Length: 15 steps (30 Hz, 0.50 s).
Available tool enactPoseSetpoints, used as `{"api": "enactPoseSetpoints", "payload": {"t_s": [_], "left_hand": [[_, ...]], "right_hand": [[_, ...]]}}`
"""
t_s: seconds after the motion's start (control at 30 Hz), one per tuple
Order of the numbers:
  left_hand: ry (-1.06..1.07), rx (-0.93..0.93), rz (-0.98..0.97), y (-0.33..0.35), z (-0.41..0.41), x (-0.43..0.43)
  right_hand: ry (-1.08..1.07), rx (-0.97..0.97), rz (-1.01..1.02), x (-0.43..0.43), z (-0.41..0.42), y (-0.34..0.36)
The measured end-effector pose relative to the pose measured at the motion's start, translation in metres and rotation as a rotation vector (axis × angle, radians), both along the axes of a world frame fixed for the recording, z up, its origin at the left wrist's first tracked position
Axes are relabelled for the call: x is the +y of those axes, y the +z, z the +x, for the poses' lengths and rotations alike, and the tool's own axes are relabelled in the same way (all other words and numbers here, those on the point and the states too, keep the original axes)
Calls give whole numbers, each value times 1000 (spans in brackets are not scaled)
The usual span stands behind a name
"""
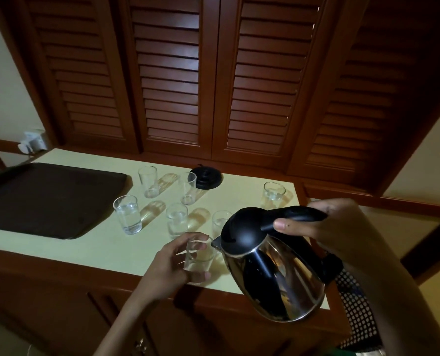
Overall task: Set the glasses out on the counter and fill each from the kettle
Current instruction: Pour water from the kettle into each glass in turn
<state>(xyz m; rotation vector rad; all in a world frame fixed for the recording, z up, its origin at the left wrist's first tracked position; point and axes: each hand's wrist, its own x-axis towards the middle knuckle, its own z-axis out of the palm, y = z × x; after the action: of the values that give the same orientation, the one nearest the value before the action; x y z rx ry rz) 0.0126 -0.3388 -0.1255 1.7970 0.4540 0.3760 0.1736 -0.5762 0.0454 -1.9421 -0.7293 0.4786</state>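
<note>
At counter's near edge: left hand (pixel 170 265) wrapped round an empty glass (pixel 197 260); right hand (pixel 324 227) gripping the tilted steel kettle (pixel 278 273) by its handle, spout at the rim. Beyond: three water-filled glasses (pixel 127 214), then two empty glasses (pixel 148 181), kettle base (pixel 206 177), brown tray (pixel 47 199).

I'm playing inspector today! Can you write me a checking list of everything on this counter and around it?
Surface: pale counter, wooden edge.
Job's things: seven glasses out; steel kettle tilted, spout over the held glass; at least the front left glass holds water.
Clutter: dark tray on the left; black kettle base at the back.
Hands: left hand around the held glass; right hand on the kettle handle.
Cables: nothing seen.
Surroundings: louvred wooden doors behind; wall socket far left.
</note>
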Motion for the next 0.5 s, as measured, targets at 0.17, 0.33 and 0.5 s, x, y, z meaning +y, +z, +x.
{"api": "enactPoseSetpoints", "payload": {"t_s": [0.17, 0.33, 0.5], "left_hand": [[6, -8, -10, -3, 3, -5], [-6, -14, 2, -6, 2, -9], [-12, -23, -9, -7, 3, -12]], "right_hand": [[12, -78, -80, 6, -3, 1], [-3, -40, -125, 7, 1, 4], [7, -46, -187, 12, -3, 10]]}}
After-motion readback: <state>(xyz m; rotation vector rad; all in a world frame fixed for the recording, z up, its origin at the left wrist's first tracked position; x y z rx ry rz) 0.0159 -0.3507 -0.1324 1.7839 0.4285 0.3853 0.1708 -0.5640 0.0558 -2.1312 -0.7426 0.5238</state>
